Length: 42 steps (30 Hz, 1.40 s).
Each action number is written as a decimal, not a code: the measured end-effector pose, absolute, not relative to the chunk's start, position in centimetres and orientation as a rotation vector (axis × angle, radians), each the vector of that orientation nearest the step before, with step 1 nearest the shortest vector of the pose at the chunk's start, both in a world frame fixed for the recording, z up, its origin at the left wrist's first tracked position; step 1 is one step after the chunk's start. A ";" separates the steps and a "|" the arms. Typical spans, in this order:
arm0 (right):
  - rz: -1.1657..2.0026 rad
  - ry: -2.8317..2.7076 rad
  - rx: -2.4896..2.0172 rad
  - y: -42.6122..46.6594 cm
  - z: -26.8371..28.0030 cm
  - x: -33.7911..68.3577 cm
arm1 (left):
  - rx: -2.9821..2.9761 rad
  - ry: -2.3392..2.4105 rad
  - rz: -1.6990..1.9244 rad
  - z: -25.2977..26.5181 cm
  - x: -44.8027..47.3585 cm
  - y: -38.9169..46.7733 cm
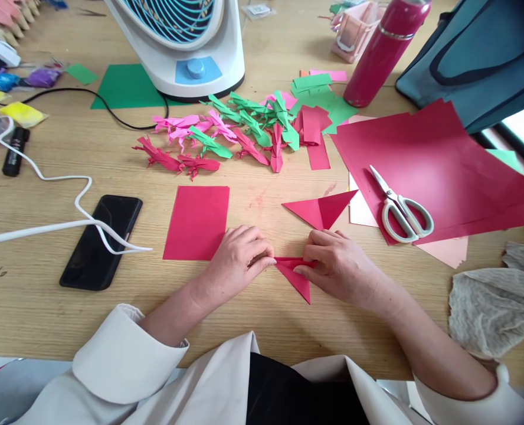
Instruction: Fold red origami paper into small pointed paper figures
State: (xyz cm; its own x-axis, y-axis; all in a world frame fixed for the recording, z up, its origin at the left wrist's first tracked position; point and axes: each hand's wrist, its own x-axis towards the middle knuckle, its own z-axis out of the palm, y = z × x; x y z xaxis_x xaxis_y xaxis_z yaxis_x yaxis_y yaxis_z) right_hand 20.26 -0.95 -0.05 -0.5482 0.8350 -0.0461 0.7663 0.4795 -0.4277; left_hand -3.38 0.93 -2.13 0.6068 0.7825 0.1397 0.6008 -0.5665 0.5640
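Observation:
Between my two hands is a small piece of folded red paper (pixel 298 283), with a triangular flap pointing down toward me. My left hand (pixel 244 254) pinches its left end between thumb and fingers. At the other end, my right hand (pixel 335 260) grips the upper right edge, its fingers hiding part of the fold. Just beyond lies a second folded red triangle (pixel 333 208), apart from the held one. A red paper rectangle (pixel 195 221) lies flat left of my left hand, whose knuckles cover its lower right corner.
Several folded green, pink and red paper figures (pixel 206 141) lie behind my hands. White-handled scissors (pixel 399 206) rest on large red sheets (pixel 425 159) at right. A phone (pixel 102 242) and white cable lie left; a fan (pixel 191 53) and magenta bottle (pixel 386 50) stand behind.

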 end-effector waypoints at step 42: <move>0.400 -2.581 -1.613 -1.5 0.0 19.2 | 2.512 1.286 0.267 -1.3 -2.0 0.7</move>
